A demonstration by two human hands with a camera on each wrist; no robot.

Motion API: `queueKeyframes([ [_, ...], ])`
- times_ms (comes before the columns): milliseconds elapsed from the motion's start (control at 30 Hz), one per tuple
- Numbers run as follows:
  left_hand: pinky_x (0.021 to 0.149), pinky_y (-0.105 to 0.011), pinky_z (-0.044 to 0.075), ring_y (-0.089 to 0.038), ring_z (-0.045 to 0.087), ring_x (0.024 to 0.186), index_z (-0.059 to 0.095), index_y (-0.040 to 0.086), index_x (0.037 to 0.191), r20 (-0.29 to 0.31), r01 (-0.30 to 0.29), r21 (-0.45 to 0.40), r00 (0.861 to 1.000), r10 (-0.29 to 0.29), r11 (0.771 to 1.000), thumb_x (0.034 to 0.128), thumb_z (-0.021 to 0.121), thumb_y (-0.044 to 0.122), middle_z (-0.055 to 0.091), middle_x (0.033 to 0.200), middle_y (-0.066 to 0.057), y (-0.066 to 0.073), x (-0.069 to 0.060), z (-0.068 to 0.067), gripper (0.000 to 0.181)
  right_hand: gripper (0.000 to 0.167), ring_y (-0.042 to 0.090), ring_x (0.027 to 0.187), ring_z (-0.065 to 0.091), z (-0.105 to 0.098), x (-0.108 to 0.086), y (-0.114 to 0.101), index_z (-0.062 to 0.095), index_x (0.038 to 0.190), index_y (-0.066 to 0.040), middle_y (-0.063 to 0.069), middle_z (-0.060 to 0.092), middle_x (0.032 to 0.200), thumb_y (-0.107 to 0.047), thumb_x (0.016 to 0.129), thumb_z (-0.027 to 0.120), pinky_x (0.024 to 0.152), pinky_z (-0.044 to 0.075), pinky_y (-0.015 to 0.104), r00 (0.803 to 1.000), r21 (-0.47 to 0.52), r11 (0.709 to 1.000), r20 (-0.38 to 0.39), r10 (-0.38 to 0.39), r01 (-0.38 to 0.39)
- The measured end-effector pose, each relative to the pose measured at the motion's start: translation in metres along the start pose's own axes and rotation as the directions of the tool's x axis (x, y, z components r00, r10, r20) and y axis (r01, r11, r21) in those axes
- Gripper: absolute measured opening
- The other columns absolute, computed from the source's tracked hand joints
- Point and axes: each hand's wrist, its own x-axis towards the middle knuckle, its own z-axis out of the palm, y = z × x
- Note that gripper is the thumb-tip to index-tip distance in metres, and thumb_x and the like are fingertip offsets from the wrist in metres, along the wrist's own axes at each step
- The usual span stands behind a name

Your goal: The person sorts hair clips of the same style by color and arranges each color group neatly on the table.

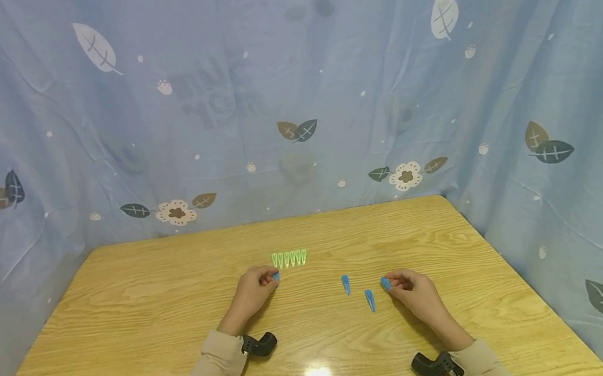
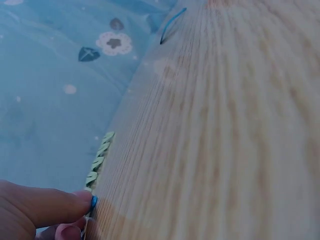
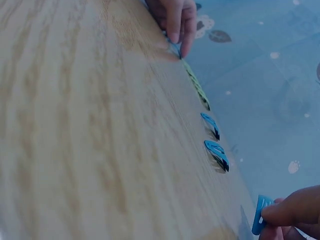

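Note:
My left hand (image 1: 253, 288) pinches a blue snap hair clip (image 1: 276, 278) just below the left end of a row of green hair clips (image 1: 289, 259). In the left wrist view the thumb covers most of that blue clip (image 2: 94, 202). Over on the right, my right hand (image 1: 416, 293) pinches another blue hair clip (image 1: 385, 283) between thumb and fingers, slightly above the table in the right wrist view. Two more blue clips lie between the hands: one (image 1: 346, 285) nearer the green row, the other (image 1: 370, 300) closer to my right hand.
The wooden table (image 1: 154, 299) reaches back to a blue patterned curtain (image 1: 249, 96), which also hangs along both sides. A black wrist camera (image 1: 259, 344) is strapped on the left wrist, and another camera (image 1: 433, 366) on the right. Light glares off the table's near edge.

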Motion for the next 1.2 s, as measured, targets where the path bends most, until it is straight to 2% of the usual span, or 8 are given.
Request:
queueKeyframes([
  [133,0.067,-0.025,0.046,-0.013,0.05,0.074,0.068,-0.002,0.11,-0.009,-0.003,-0.007,1.0,0.003,1.0,0.0881,0.067,0.004,0.055,0.083,-0.001,0.0,-0.001,0.001,0.023,0.022,0.015,0.082,0.059,-0.001,0.001,0.002,0.068,0.108,0.002,0.008,0.064,0.09,0.003,0.086,0.066,0.072,0.049,0.022,0.999,0.057,0.998,0.031,0.021,-0.023],
  [233,0.068,-0.025,0.046,-0.013,0.05,0.074,0.068,-0.002,0.11,-0.018,-0.009,-0.007,1.0,0.009,1.0,0.0882,0.067,0.004,0.056,0.083,0.0,0.0,-0.002,0.002,0.023,0.026,0.014,0.084,0.058,-0.002,0.002,0.002,0.065,0.114,0.004,0.011,0.063,0.096,0.0,0.088,0.065,0.073,0.049,0.021,0.996,0.137,0.989,0.07,0.05,-0.059],
  [367,0.069,-0.025,0.047,-0.012,0.05,0.075,0.068,-0.002,0.11,-0.024,-0.014,-0.005,1.0,0.014,1.0,0.088,0.067,0.005,0.055,0.083,0.0,0.001,-0.002,0.002,0.023,0.03,0.014,0.086,0.058,-0.001,0.004,0.0,0.062,0.118,0.005,0.014,0.061,0.101,-0.001,0.089,0.063,0.073,0.05,0.023,0.989,0.257,0.96,0.123,0.084,-0.114],
  [500,0.068,-0.025,0.046,-0.012,0.05,0.074,0.068,-0.002,0.11,-0.027,-0.024,-0.001,0.999,0.023,1.0,0.0878,0.068,0.004,0.055,0.083,0.0,0.001,-0.003,0.002,0.023,0.031,0.016,0.086,0.057,0.004,0.005,-0.006,0.061,0.118,0.007,0.014,0.058,0.1,0.0,0.088,0.062,0.071,0.05,0.024,0.98,0.327,0.934,0.178,0.084,-0.14],
  [667,0.068,-0.025,0.046,-0.013,0.05,0.074,0.068,-0.002,0.11,-0.027,-0.012,-0.012,1.0,0.012,1.0,0.0872,0.068,0.004,0.054,0.082,0.0,0.0,-0.002,0.003,0.024,0.035,0.017,0.087,0.056,0.012,0.008,-0.015,0.059,0.121,0.008,0.013,0.057,0.1,0.0,0.087,0.062,0.073,0.05,0.024,0.969,0.359,0.922,0.238,0.059,-0.144],
  [867,0.068,-0.025,0.046,-0.013,0.05,0.074,0.068,-0.002,0.11,-0.025,-0.006,-0.013,1.0,0.006,1.0,0.0874,0.068,0.004,0.055,0.083,-0.001,0.0,-0.004,0.004,0.024,0.038,0.016,0.085,0.055,0.023,0.013,-0.027,0.056,0.124,0.009,0.013,0.056,0.099,0.0,0.088,0.062,0.073,0.049,0.022,0.958,0.367,0.924,0.287,-0.002,-0.108],
  [1000,0.068,-0.027,0.046,-0.014,0.051,0.075,0.067,-0.003,0.11,-0.025,-0.02,-0.016,0.999,0.019,1.0,0.0875,0.068,0.004,0.055,0.083,-0.002,0.001,-0.005,0.003,0.024,0.036,0.015,0.084,0.054,0.032,0.017,-0.038,0.056,0.123,0.011,0.015,0.057,0.099,0.001,0.088,0.061,0.073,0.048,0.021,0.953,0.368,0.928,0.297,-0.061,-0.055],
  [1200,0.068,-0.026,0.046,-0.013,0.05,0.074,0.068,-0.002,0.109,-0.03,-0.02,-0.017,0.999,0.02,1.0,0.0875,0.068,0.004,0.055,0.083,-0.001,0.0,-0.005,0.005,0.022,0.034,0.016,0.084,0.053,0.051,0.022,-0.053,0.057,0.121,0.009,0.012,0.056,0.098,0.001,0.088,0.06,0.07,0.047,0.022,0.947,0.386,0.921,0.31,-0.08,-0.049],
])
